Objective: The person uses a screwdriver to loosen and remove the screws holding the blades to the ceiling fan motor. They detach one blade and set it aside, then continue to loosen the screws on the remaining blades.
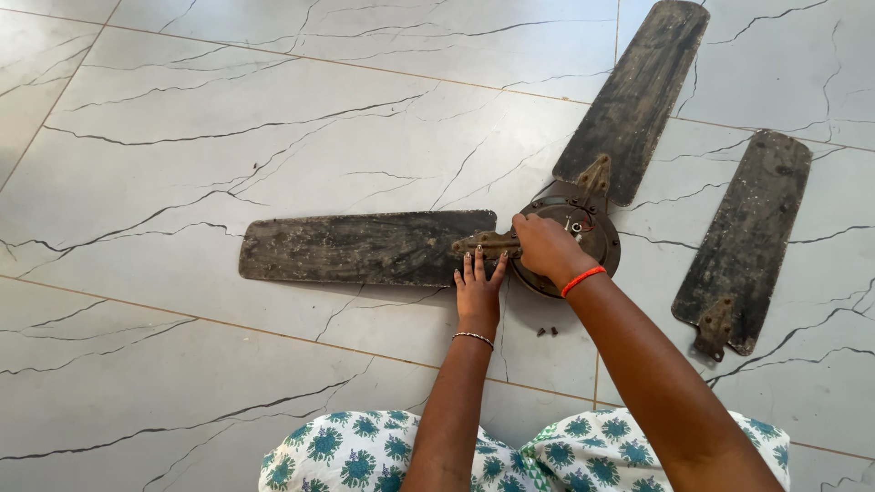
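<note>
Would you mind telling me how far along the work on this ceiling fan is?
One blade lies detached on the floor, two small screws loose beside the motor hub. The left hand steadies the blade at its bracket while the right hand works there. Two blades remain attached.

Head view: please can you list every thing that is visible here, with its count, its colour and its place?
fan motor hub: one, dark brown metal, round, on the floor right of centre
attached fan blades: two, dark and dirty; one points left from the hub, one points up to the top right
loose fan blade: one, dark, lying apart on the floor at the right
small screws: two or so, dark, on the floor below the hub
tiled floor: white with dark veins
patterned cloth: white with blue-green flowers, bottom edge
bracelets: one orange on the right wrist, one thin beaded on the left wrist
left hand: flat on the blade's inner end
right hand: on the hub at the blade bracket
</note>
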